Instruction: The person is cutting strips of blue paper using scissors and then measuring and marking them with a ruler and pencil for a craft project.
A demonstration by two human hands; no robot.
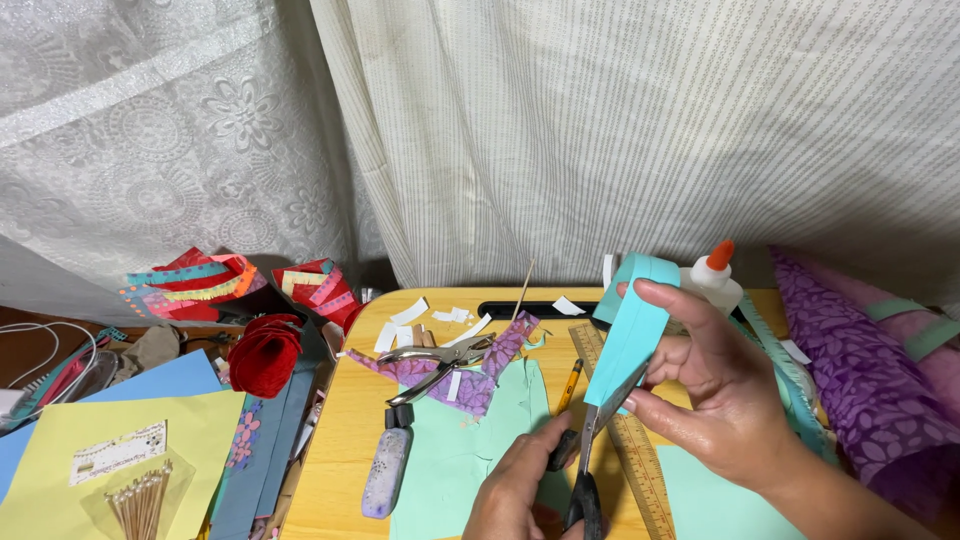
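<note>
Folded teal paper strip (630, 335) between scissor blades (600, 415)

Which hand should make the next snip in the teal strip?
Left, probably. The left hand grips the scissors, whose blades meet the lower end of the teal strip. The right hand is occupied pinching that strip.

— What does the person wear on the arms?
— Nothing that shows: the left hand (520, 485) and the right hand (715, 385) are bare, without sleeves, rings or watch.
— Nails?
— Short, unpainted.
</note>
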